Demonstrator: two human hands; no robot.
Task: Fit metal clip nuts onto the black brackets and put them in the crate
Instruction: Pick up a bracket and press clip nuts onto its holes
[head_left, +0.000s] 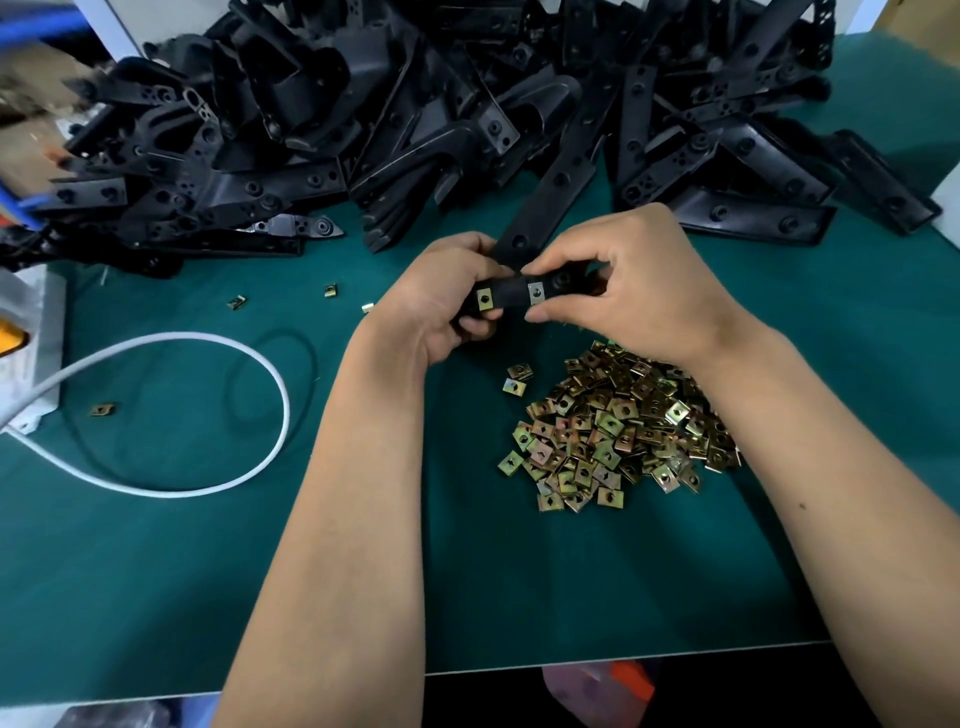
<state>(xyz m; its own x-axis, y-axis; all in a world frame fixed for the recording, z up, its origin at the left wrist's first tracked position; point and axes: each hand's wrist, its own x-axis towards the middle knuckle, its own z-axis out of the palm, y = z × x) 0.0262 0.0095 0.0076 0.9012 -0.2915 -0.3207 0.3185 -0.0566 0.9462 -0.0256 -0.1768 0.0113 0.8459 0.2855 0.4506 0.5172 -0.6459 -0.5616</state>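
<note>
Black plastic bracket (540, 228) held above table (208, 571) centre; left hand (441, 296) grips it, right hand (623, 291) pinches brass-coloured metal clip nut (535, 293) on. Risk: nut half-seated, slips w/ uneven thumb push. Crate not visible.

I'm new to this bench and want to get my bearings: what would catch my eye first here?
First, the two hands at the centre: the left hand and right hand grip one black bracket that already carries two clip nuts. Behind them a big heap of brackets fills the back of the green mat. A brassy nut pile lies under the right forearm.
</note>
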